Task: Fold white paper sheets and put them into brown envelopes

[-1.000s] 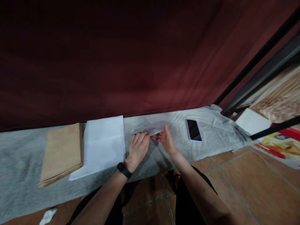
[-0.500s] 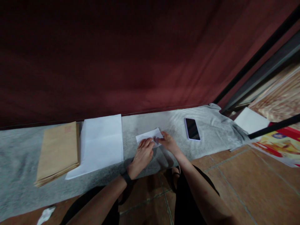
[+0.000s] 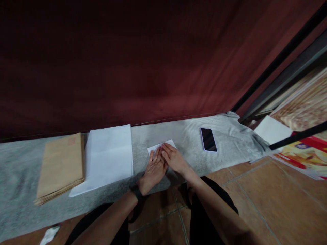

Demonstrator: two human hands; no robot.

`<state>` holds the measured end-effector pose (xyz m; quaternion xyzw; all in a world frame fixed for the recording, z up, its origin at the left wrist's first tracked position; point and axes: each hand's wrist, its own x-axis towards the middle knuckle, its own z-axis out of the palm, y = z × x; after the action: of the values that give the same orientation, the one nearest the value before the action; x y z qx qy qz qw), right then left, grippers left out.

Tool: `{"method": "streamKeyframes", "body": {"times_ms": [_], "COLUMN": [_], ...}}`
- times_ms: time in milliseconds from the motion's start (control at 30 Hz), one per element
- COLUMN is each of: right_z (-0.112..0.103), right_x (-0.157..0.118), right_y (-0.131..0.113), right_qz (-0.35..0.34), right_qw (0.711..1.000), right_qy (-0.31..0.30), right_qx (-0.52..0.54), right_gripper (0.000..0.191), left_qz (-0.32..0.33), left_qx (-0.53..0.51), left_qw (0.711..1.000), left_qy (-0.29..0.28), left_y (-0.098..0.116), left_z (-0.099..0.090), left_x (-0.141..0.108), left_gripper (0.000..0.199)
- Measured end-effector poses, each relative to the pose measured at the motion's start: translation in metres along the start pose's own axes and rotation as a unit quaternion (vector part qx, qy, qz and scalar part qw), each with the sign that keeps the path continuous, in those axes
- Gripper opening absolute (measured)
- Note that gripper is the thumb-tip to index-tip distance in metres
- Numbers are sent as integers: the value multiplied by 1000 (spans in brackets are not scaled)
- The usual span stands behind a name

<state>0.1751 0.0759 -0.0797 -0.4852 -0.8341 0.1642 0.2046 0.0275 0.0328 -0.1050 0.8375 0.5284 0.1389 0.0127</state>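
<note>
On the grey cloth (image 3: 187, 131) in front of you, a small folded white paper (image 3: 171, 143) lies between the white sheets (image 3: 109, 153) to its left and the phone (image 3: 208, 140) to its right, well apart from the phone. Your left hand (image 3: 154, 169) rests palm down on the paper, fingers extended and slightly parted, covering much of it. Your right hand (image 3: 176, 160) lies flat beside it, fingers straight and close together, their tips on the paper and against your left fingers; you cannot tell whether they overlap, and your right thumb is hidden. You wear a dark band (image 3: 136, 191) on your left wrist. Farther left, brown envelopes (image 3: 60, 160) sit stacked just beside the sheets. Beyond the cloth rises a dark red curtain (image 3: 158, 75).
</note>
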Motion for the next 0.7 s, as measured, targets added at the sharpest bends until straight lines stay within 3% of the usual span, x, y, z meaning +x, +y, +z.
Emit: {"method": "streamKeyframes", "body": {"times_ms": [167, 367, 700], "right_z": [14, 8, 6], "right_x": [-6, -4, -5], "right_y": [-2, 14, 13], "right_qz": [-8, 46, 58], "right_qw": [998, 994, 993], "right_qy": [-23, 4, 8], "right_qx": [-57, -102, -100], "right_gripper": [50, 50, 50], "left_qz": [11, -17, 16], "left_qx": [12, 26, 50], "left_qw": [1000, 999, 997], "left_qy": [-8, -17, -55], "left_y": [-8, -19, -22], "left_z": [-2, -13, -27], "left_x": [-2, -4, -6], "left_gripper": [54, 56, 48]}}
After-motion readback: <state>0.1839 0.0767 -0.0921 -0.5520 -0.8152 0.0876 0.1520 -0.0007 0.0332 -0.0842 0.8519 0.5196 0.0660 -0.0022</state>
